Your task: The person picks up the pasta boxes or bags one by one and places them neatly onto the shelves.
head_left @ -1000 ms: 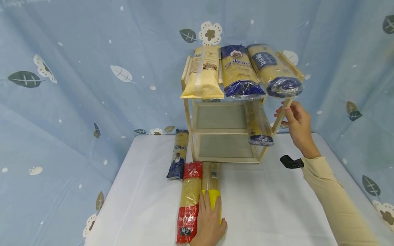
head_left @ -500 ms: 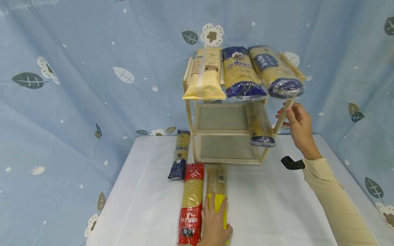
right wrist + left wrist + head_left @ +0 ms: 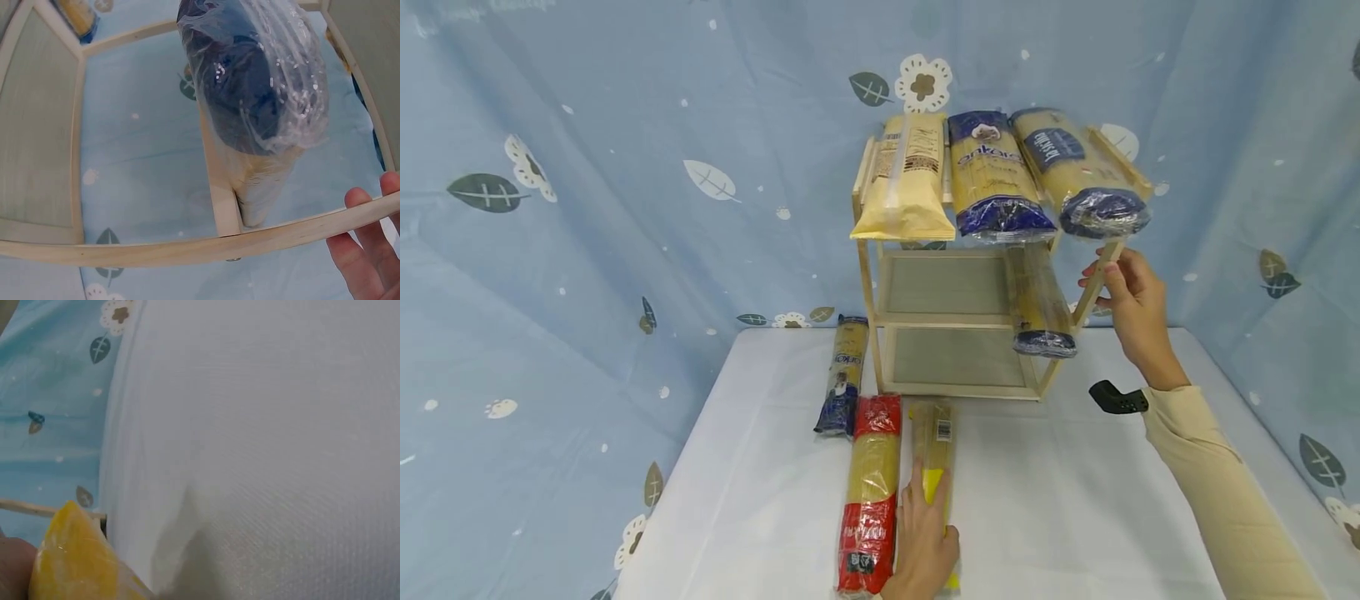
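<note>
On the white table, my left hand (image 3: 921, 537) grips a clear pasta pack with a yellow label (image 3: 934, 433), its fingers over the yellow part. Part of that pack lies hidden under the hand; its yellow end (image 3: 78, 559) shows large in the left wrist view beside a finger. A red-ended spaghetti pack (image 3: 872, 467) lies just left of it. My right hand (image 3: 1135, 312) pinches the front right post of a wooden rack (image 3: 962, 389), thumb on one side and fingers on the other. The right wrist view shows the fingers (image 3: 356, 262) around the post.
Three pasta packs lie on the rack's top, a cream one (image 3: 902, 179), a blue-ended one (image 3: 996, 175) and another blue-ended one (image 3: 1078, 171). A narrower pack (image 3: 1041, 292) juts from the middle shelf. Another blue pasta pack (image 3: 842, 375) lies left of the rack.
The yellow-labelled pack has moved right, away from the red one, and now shows a narrower side. My left hand has shifted with it. My right hand keeps holding the post.
</note>
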Motion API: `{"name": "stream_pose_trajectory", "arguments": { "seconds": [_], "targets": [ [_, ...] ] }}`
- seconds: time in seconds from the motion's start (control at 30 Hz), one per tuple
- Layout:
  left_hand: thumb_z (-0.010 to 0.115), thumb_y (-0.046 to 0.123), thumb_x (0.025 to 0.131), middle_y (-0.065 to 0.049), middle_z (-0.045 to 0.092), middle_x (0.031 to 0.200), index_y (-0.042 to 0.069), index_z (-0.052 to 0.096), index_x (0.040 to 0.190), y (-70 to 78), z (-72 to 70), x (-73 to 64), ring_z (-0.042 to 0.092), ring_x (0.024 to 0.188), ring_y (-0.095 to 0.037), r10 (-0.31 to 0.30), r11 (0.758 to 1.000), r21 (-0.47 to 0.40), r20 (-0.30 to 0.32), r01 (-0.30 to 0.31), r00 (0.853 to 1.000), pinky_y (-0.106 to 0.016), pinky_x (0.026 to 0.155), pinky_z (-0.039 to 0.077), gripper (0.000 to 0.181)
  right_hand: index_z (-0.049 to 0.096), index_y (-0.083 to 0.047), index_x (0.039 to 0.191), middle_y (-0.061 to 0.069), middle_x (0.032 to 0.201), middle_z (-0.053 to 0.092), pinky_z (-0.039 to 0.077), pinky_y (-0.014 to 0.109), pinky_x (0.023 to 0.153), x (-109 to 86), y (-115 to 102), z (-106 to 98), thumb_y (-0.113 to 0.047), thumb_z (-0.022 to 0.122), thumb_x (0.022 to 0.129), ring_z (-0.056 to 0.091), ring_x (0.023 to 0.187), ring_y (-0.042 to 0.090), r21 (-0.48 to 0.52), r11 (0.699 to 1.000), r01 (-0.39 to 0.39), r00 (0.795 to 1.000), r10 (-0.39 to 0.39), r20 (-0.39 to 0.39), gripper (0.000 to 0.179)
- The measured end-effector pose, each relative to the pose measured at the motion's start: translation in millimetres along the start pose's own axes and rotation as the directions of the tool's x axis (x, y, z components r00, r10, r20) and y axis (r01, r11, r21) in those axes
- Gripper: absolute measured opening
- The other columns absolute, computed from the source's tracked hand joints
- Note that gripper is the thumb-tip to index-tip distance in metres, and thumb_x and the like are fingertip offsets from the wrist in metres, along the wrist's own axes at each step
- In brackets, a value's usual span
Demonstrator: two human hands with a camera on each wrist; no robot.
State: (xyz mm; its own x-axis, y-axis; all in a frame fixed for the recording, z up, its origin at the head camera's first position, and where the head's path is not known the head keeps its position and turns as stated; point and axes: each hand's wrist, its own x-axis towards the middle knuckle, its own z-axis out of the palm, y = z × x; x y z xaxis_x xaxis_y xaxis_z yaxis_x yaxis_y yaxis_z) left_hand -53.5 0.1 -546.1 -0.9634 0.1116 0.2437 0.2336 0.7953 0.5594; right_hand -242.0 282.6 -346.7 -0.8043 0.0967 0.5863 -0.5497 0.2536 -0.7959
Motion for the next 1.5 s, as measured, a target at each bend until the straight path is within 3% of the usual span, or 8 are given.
{"name": "stream_pose_trajectory", "arguments": {
  "seconds": [0.13, 0.27, 0.37, 0.53, 0.67, 0.93, 1.17, 1.5],
  "targets": [
    [0.071, -0.003, 0.066, -0.020, 0.022, 0.151, 0.011, 0.056, 0.133, 2.9, -3.2, 0.5, 0.047, 0.108, -0.027, -0.011, 0.999, -0.040, -0.024, 0.010, 1.000, -0.046, 0.085, 0.045, 0.070, 0.054, -0.004, 0.127, 0.007, 0.097, 0.063, 0.052, 0.017, 0.067, -0.8, 1, -2, -0.012, 0.042, 0.101, 0.065, 0.084, 0.013, -0.003, 1.000, -0.003, 1.000, 0.003, -0.006, 0.030],
    [0.069, -0.003, 0.067, -0.016, 0.024, 0.152, 0.010, 0.055, 0.133, 6.8, -6.7, 0.3, 0.046, 0.115, -0.029, -0.035, 0.997, -0.066, 0.003, 0.035, 0.999, -0.047, 0.090, 0.043, 0.069, 0.055, -0.005, 0.127, 0.005, 0.096, 0.063, 0.052, 0.017, 0.068, -1.8, 3, -2, -0.013, 0.042, 0.101, 0.065, 0.085, 0.012, -0.021, 1.000, -0.002, 1.000, 0.002, -0.006, 0.030],
    [0.067, -0.004, 0.067, -0.015, 0.026, 0.152, 0.008, 0.055, 0.133, 10.5, -10.0, 0.5, 0.044, 0.120, -0.030, -0.017, 0.997, -0.078, 0.004, 0.017, 1.000, -0.048, 0.092, 0.041, 0.069, 0.055, -0.005, 0.127, 0.005, 0.096, 0.063, 0.052, 0.017, 0.068, -2.4, 6, -2, -0.012, 0.043, 0.101, 0.065, 0.085, 0.012, -0.013, 1.000, -0.002, 1.000, 0.001, -0.009, 0.030],
    [0.068, -0.005, 0.066, -0.014, 0.032, 0.149, 0.006, 0.057, 0.130, 16.9, -18.5, 5.0, 0.045, 0.119, -0.029, 0.038, 0.996, -0.081, -0.054, -0.042, 0.998, -0.047, 0.092, 0.041, 0.066, 0.054, -0.004, 0.128, 0.005, 0.096, 0.063, 0.052, 0.017, 0.068, -2.9, 8, -1, -0.013, 0.042, 0.101, 0.065, 0.085, 0.012, -0.056, 0.998, 0.004, 1.000, -0.005, -0.013, 0.030],
    [0.068, -0.006, 0.066, -0.013, 0.035, 0.148, 0.006, 0.057, 0.130, 22.8, -31.3, 10.7, 0.046, 0.118, -0.028, 0.066, 0.992, -0.098, -0.082, -0.074, 0.994, -0.047, 0.094, 0.040, 0.066, 0.054, -0.005, 0.128, 0.004, 0.096, 0.063, 0.052, 0.016, 0.068, -3.4, 7, 0, -0.015, 0.042, 0.102, 0.065, 0.085, 0.011, -0.081, 0.997, -0.003, 1.000, 0.001, -0.019, 0.031],
    [0.067, -0.010, 0.066, -0.010, 0.035, 0.148, 0.008, 0.055, 0.133, 34.8, -58.2, 19.1, 0.044, 0.121, -0.027, 0.063, 0.983, -0.170, -0.070, -0.074, 0.996, -0.047, 0.095, 0.041, 0.070, 0.054, -0.005, 0.127, 0.003, 0.095, 0.063, 0.052, 0.016, 0.067, -2.6, 4, 0, -0.017, 0.041, 0.102, 0.065, 0.085, 0.012, -0.065, 0.998, 0.008, 1.000, -0.009, -0.013, 0.031],
    [0.069, -0.011, 0.066, -0.007, 0.037, 0.147, 0.009, 0.056, 0.132, 47.2, -77.8, 23.3, 0.043, 0.123, -0.025, 0.074, 0.974, -0.210, -0.078, -0.089, 0.994, -0.045, 0.093, 0.044, 0.070, 0.054, 0.000, 0.126, 0.007, 0.093, 0.063, 0.052, 0.016, 0.067, -6.2, -23, 6, -0.011, 0.041, 0.102, 0.065, 0.082, 0.010, -0.086, 0.996, 0.018, 1.000, -0.019, -0.013, 0.030],
    [0.066, -0.011, 0.065, -0.005, 0.037, 0.147, 0.009, 0.056, 0.132, 68.2, -110.3, 34.5, 0.045, 0.120, -0.023, 0.165, 0.952, -0.237, -0.132, -0.193, 0.977, -0.040, 0.086, 0.047, 0.071, 0.054, 0.000, 0.127, 0.004, 0.093, 0.063, 0.052, 0.016, 0.067, -4.6, -24, 7, -0.010, 0.041, 0.101, 0.065, 0.082, 0.009, -0.096, 0.995, 0.029, 1.000, -0.030, -0.008, 0.030]
  ]
}}
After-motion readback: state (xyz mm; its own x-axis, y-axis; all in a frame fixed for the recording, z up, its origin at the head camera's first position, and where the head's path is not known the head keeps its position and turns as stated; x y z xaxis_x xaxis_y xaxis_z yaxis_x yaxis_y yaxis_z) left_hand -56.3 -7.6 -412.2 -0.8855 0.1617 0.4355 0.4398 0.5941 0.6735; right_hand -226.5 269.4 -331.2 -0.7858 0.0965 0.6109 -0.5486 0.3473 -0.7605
